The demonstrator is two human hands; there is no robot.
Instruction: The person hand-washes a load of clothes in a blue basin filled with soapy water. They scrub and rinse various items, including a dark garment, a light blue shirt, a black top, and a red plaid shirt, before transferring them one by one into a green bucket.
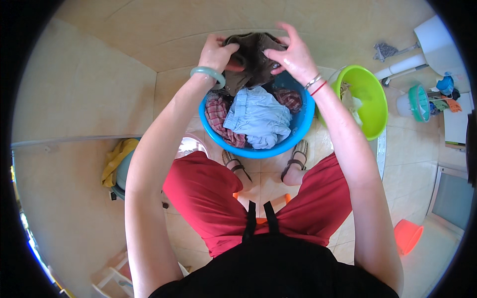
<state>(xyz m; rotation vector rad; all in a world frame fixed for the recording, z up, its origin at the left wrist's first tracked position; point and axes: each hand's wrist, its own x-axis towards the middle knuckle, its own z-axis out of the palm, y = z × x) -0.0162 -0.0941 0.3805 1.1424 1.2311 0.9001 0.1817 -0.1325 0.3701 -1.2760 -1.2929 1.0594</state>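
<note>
A wet, dark brown garment [254,67] is held up over the far rim of a blue basin [258,151], its lower part hanging into the basin. My left hand [217,53], with a pale green bangle at the wrist, grips the garment's left edge, thumb in front. At the right edge my right hand [293,55] is closed on the same cloth between thumb and fingers, some fingers lifted. Below, light blue shorts [259,118] with a gathered waistband lie in the basin. Beside them are a red plaid cloth [221,119] and a dark red patterned cloth [289,99].
A lime green basin [372,107] with pale cloth inside stands right of the blue one. Further right are a small teal-rimmed bucket [421,103] and an orange-red bucket [408,237]. Yellow cloth [118,161] hangs at the left, and a pink basin [195,143] sits near my left knee.
</note>
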